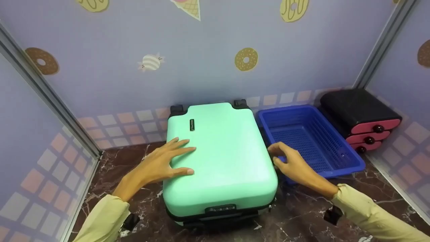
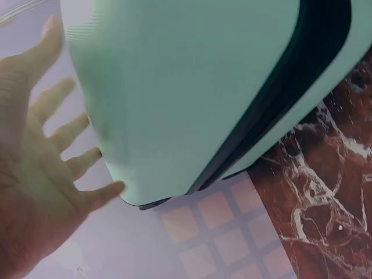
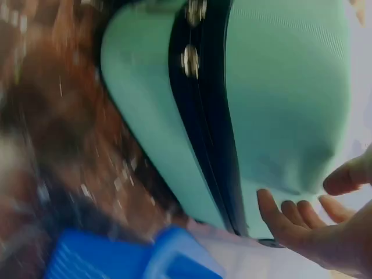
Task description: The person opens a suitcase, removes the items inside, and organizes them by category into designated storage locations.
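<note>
A mint-green hard-shell suitcase (image 1: 221, 148) lies flat on the floor, its wheels (image 1: 176, 109) toward the back wall. On its front edge is a dark combination lock (image 1: 220, 209). My left hand (image 1: 161, 161) lies over the left part of the lid with fingers spread. At the suitcase's right side is my right hand (image 1: 292, 164), fingers loosely bent and nothing held in them. In the right wrist view, those fingertips (image 3: 266, 200) are right at the shell, beside the black zipper band (image 3: 200, 110). Two metal zipper pulls (image 3: 190, 61) show on that band near a corner.
A blue perforated basket (image 1: 310, 141) stands just right of the suitcase. Beyond it, a black box with pink drawers (image 1: 361, 116) sits in the right corner. Patterned panels (image 1: 201, 67) enclose the dark marbled floor (image 1: 127, 158) at the back and both sides.
</note>
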`<state>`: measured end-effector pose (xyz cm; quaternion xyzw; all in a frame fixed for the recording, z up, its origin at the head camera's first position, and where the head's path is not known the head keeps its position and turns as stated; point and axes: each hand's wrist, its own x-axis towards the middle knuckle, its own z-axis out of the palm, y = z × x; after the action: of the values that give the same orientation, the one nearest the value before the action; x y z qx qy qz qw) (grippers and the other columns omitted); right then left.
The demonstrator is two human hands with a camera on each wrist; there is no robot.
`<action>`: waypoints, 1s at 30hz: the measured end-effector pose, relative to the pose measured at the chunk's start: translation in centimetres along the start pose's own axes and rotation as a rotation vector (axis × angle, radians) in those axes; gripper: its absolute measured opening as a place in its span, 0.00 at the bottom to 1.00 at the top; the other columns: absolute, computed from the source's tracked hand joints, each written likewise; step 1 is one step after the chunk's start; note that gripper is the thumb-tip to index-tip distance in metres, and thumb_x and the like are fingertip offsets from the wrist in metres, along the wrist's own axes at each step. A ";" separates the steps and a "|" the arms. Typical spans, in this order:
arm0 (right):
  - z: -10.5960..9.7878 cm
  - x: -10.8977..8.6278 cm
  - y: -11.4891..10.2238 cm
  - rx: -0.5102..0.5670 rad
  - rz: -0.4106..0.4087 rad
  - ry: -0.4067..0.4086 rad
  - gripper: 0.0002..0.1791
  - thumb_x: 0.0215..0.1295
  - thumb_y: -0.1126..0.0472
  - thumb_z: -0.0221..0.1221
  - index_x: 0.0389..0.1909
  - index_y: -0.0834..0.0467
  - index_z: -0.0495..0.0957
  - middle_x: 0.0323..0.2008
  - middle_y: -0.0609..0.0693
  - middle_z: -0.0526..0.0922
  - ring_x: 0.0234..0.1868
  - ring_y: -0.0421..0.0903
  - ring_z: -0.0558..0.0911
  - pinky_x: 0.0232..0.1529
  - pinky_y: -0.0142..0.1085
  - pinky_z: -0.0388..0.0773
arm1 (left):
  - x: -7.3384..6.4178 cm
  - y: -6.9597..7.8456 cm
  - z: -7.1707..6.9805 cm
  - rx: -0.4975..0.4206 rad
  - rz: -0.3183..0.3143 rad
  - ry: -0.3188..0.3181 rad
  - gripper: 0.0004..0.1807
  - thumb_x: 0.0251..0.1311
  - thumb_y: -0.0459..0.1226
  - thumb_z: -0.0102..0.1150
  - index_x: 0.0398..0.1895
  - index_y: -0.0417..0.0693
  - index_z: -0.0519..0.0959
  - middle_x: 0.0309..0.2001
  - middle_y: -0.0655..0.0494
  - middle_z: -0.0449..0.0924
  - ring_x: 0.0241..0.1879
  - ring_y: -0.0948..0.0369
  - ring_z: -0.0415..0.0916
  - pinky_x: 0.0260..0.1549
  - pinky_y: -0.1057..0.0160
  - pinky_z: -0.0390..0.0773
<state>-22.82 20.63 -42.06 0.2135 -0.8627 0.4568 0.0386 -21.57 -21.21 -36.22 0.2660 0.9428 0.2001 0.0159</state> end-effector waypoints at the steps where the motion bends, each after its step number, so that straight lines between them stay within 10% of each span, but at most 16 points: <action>1: 0.0 -0.4 0.0 0.019 0.025 -0.026 0.15 0.70 0.77 0.54 0.55 0.69 0.75 0.53 0.64 0.83 0.55 0.58 0.83 0.45 0.36 0.87 | -0.1 0.0 -0.1 -0.013 -0.012 -0.005 0.40 0.64 0.64 0.65 0.78 0.64 0.70 0.82 0.55 0.57 0.83 0.44 0.45 0.71 0.21 0.51; 8: -0.2 -2.9 0.8 0.185 0.215 -0.266 0.12 0.72 0.72 0.57 0.53 0.74 0.72 0.48 0.66 0.82 0.39 0.48 0.85 0.38 0.39 0.90 | 0.2 0.1 -0.1 -0.073 -0.072 -0.032 0.43 0.61 0.66 0.66 0.78 0.69 0.68 0.84 0.63 0.52 0.85 0.51 0.39 0.69 0.18 0.43; 16: -0.2 -4.2 1.6 0.414 0.405 -0.400 0.15 0.76 0.69 0.54 0.54 0.77 0.70 0.49 0.63 0.80 0.48 0.52 0.84 0.50 0.50 0.88 | 0.4 0.2 -0.4 -0.066 -0.083 -0.026 0.43 0.61 0.65 0.67 0.78 0.69 0.68 0.84 0.64 0.52 0.85 0.51 0.38 0.70 0.20 0.44; 30: 2.1 -6.9 3.6 0.461 0.399 -0.541 0.16 0.66 0.73 0.54 0.52 0.79 0.76 0.37 0.55 0.87 0.36 0.47 0.88 0.41 0.45 0.90 | -0.6 0.6 0.0 -0.094 -0.079 -0.085 0.50 0.56 0.64 0.72 0.81 0.62 0.65 0.85 0.56 0.47 0.85 0.45 0.34 0.71 0.22 0.47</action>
<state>-17.80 23.02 -47.87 0.1574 -0.7411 0.5643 -0.3278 -20.75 -21.09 -36.04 0.2357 0.9407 0.2317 0.0763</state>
